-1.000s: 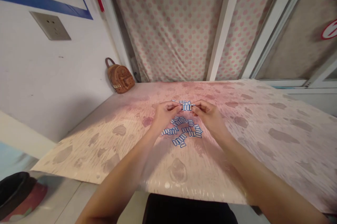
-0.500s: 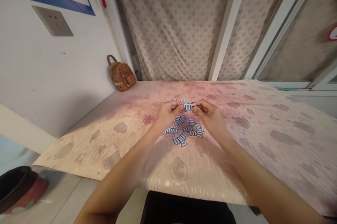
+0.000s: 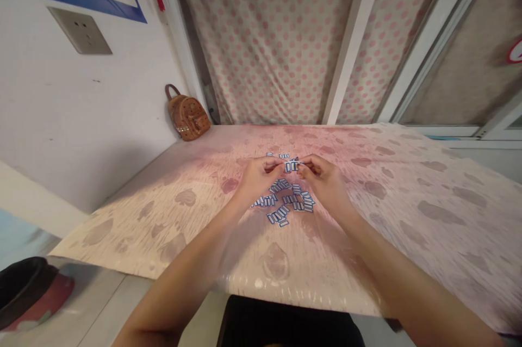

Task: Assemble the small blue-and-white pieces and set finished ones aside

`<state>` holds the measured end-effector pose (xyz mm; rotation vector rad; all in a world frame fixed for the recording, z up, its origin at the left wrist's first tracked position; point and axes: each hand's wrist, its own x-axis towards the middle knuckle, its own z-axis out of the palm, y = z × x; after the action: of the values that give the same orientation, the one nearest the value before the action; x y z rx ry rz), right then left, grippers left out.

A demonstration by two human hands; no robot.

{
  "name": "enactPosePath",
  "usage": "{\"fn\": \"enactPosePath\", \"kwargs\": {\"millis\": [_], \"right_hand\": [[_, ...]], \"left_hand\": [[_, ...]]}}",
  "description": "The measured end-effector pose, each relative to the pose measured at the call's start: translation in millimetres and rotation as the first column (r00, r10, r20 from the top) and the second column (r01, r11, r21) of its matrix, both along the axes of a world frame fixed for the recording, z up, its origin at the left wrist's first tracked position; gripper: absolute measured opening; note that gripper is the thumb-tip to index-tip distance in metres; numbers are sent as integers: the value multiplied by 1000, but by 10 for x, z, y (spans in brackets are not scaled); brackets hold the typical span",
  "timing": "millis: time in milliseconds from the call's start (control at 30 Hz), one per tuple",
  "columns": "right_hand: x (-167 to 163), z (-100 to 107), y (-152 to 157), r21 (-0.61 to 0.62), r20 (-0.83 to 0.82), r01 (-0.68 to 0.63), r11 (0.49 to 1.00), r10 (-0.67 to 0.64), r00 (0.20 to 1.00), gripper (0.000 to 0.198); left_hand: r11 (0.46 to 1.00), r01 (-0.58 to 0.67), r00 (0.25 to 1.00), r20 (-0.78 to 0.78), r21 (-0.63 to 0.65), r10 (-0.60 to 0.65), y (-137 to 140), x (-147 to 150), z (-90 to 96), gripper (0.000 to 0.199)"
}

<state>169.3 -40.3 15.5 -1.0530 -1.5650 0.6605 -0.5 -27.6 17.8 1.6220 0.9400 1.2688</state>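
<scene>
Between my two hands, above the table, is a small flat white piece with blue edges and blue bars (image 3: 292,166). My left hand (image 3: 263,174) pinches near its left end, thumb against fingers. At the right end, the thumb and fingers of my right hand (image 3: 325,175) are closed on it. The fingertips partly cover the piece, so its exact kind is unclear. Below my hands lies a loose, overlapping cluster of similar blue-and-white pieces (image 3: 279,213). A few more pieces (image 3: 284,156) lie just beyond my fingers.
The table (image 3: 183,238) has a glossy cover with a leaf-like pattern. A small brown backpack (image 3: 190,117) stands at its far left corner against the wall. Behind is a dotted curtain (image 3: 277,37). On the floor at left sits a dark-rimmed red container (image 3: 38,295).
My hands stay almost in the same place, both still pinching the blue-and-white piece. The view has shifted very slightly; the cluster on the table looks the same.
</scene>
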Motion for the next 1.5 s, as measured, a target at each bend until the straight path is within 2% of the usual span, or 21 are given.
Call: {"fn": "enactPosePath", "kwargs": {"millis": [367,600,1000,1200,1300,1400,1500], "right_hand": [[12,-29,16,24,23,16,1000,-17,1000,10],[-1,-19,-8,22,17,-3,1000,3,1000,10],[-9,22,-37,26,28,1,1000,-2,1000,11],[-10,-10,-9,62,44,61,996,-63,997,10],[0,-42,26,48,-14,104,993,-103,995,16],[7,-47,41,2,-58,29,1000,-29,998,24],[-4,-14,12,-46,-26,-33,998,32,999,16]], "left_hand": [[998,34,999,-19,46,-33,11,9,-24,19],[997,79,997,-15,-8,-79,-13,18,-22,21],[998,52,998,23,-21,-52,-22,33,-23,22],[999,44,999,30,-2,-44,4,22,-62,23],[999,35,999,33,9,-36,17,13,-78,22],[999,30,999,37,17,-30,26,9,-84,21],[999,20,1000,20,35,-21,28,12,-82,20]]}}
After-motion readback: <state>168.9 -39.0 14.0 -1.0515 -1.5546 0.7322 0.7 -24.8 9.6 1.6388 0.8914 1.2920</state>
